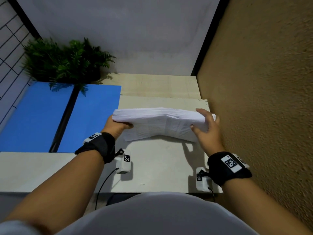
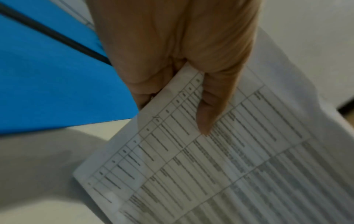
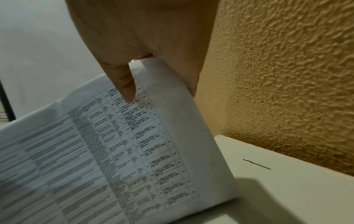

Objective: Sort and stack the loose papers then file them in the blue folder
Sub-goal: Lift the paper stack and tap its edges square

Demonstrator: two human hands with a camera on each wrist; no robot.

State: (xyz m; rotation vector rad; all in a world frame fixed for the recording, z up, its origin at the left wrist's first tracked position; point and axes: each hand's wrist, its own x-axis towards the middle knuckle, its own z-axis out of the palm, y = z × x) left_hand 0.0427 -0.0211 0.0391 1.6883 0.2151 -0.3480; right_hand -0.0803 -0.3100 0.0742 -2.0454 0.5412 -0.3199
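Observation:
A thick stack of printed white papers point(image 1: 160, 122) stands on its long edge on the white table point(image 1: 160, 167), tilted toward me. My left hand point(image 1: 116, 125) grips its left end, thumb on the printed face point(image 2: 210, 106). My right hand point(image 1: 205, 126) grips the right end, thumb on the front sheet point(image 3: 124, 84), fingers behind. The stack's tabled text shows up close point(image 2: 229, 166) point(image 3: 95, 151). The blue folder point(image 1: 59, 116) lies open and flat at the left, with a black spine down its middle; its corner point(image 2: 57, 91) lies just left of my left hand.
A green fern plant point(image 1: 67, 61) stands behind the folder and overhangs its far edge. A textured tan wall point(image 1: 262, 99) point(image 3: 287, 75) runs close along the table's right side. A white wall closes the back. Cables hang off the near table edge point(image 1: 101, 184).

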